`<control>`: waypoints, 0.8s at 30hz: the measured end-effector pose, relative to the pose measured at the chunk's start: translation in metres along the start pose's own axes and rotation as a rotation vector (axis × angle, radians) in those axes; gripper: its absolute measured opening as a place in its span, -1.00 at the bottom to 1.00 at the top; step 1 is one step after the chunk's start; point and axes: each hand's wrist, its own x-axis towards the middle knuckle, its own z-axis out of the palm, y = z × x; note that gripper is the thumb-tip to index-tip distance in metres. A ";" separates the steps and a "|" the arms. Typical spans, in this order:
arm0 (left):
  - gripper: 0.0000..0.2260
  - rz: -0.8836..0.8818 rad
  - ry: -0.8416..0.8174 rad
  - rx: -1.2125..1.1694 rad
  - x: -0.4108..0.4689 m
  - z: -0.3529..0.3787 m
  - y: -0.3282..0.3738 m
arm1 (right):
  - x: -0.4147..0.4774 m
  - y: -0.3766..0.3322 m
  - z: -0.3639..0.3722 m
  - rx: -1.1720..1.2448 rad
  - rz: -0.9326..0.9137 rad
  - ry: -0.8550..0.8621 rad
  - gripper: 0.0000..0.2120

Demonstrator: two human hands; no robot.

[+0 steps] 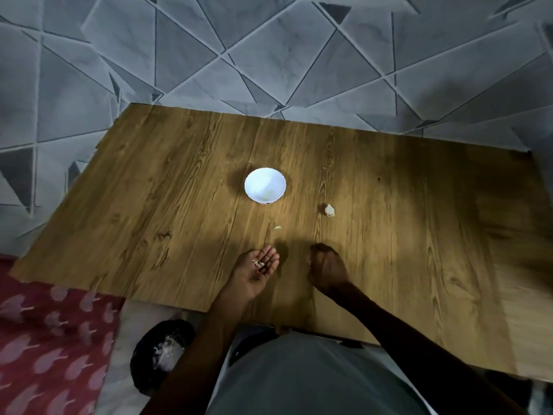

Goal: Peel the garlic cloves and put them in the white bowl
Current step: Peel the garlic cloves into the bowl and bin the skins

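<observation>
Nearest, the left hand [259, 266] lies palm-up and spread, cupping papery skin scraps [258, 262] apparently for discarding, the right hand [326, 269] is curled with contents hidden, while one unpeeled garlic clove [329, 210] waits right of the round white bowl [265, 185] on the wood-grain tabletop [149, 190].

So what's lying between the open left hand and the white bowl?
One small garlic piece on bare table, seen from the head view.

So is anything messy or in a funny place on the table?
A little. A small garlic scrap lies loose on the table, outside the white bowl. Bits of peel sit in the open left hand. One garlic piece waits alone.
</observation>
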 end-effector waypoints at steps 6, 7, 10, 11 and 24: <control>-0.71 0.002 -0.021 0.024 -0.011 0.003 -0.022 | -0.022 -0.040 -0.020 0.274 -0.180 0.026 -0.78; -0.73 -0.005 -0.035 0.025 -0.016 0.004 -0.026 | -0.026 -0.046 -0.021 0.232 -0.198 0.013 -0.81; -0.78 -0.014 -0.047 0.007 -0.026 0.007 -0.034 | -0.037 -0.055 -0.025 0.088 -0.132 0.047 -0.87; -0.78 -0.003 -0.043 0.005 -0.027 0.007 -0.036 | -0.040 -0.056 -0.027 0.105 -0.143 0.073 -0.87; -0.77 0.088 0.066 -0.231 -0.063 -0.110 -0.033 | -0.067 -0.122 0.020 0.600 -0.202 -0.182 -0.77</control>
